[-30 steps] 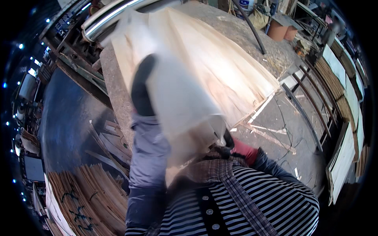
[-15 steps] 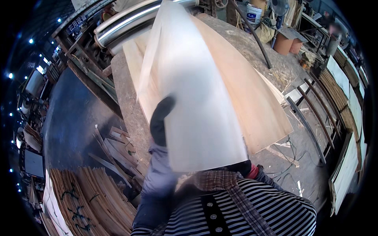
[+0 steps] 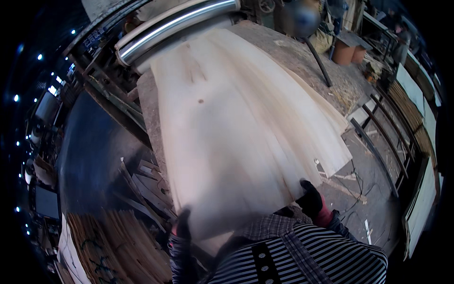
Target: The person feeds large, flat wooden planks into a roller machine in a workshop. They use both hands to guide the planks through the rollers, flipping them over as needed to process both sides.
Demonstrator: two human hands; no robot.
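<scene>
A wide, pale sheet of wood veneer [image 3: 227, 156] stretches out before me, with a small dark knot and a few brown cracks toward its far end. My gloved right hand [image 3: 310, 198] is closed on its near right edge, the thumb on top. At the near left corner my gloved left hand [image 3: 182, 226] grips the same sheet; its fingers are partly hidden and a little smeared. More veneer [image 3: 338, 156] shows from beneath the sheet on the right. The far end lies close to a shiny metal roller [image 3: 179, 31].
Stacked veneer [image 3: 113, 246] stands at the lower left, beside loose scrap strips [image 3: 146, 182]. A dark bar [image 3: 318, 61] leans at the far right of the worktable [image 3: 279, 42]. Metal rails [image 3: 385, 128] and stacked sheets [image 3: 421, 203] line the right side.
The narrower pale sheet held up before me is replaced by a wider one spread lower. My left hand has come back toward me to the near left corner; my right hand now shows.
</scene>
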